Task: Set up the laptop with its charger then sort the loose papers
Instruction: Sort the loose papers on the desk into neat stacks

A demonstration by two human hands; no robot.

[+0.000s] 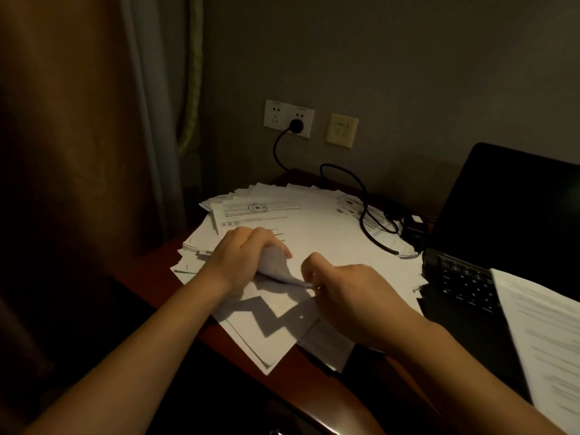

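Observation:
A messy pile of white printed papers (pixel 314 227) covers the left part of the dark red desk (pixel 150 268). My left hand (pixel 241 259) grips a curled sheet (pixel 276 265) lifted off the pile. My right hand (pixel 348 293) pinches the same sheet's near corner. An open black laptop (pixel 502 221) stands at the right. Its black charger cable (pixel 367 211) runs from a plug in the white wall socket (pixel 288 118) across the papers toward the laptop's left side, where the charger brick (pixel 414 227) lies.
A separate stack of printed sheets (pixel 546 334) lies over the laptop's keyboard at the right edge. A yellowish wall plate (pixel 341 130) is next to the socket. Curtains (pixel 94 120) hang at the left. A wooden chair arm (pixel 329 412) curves below the desk's front edge.

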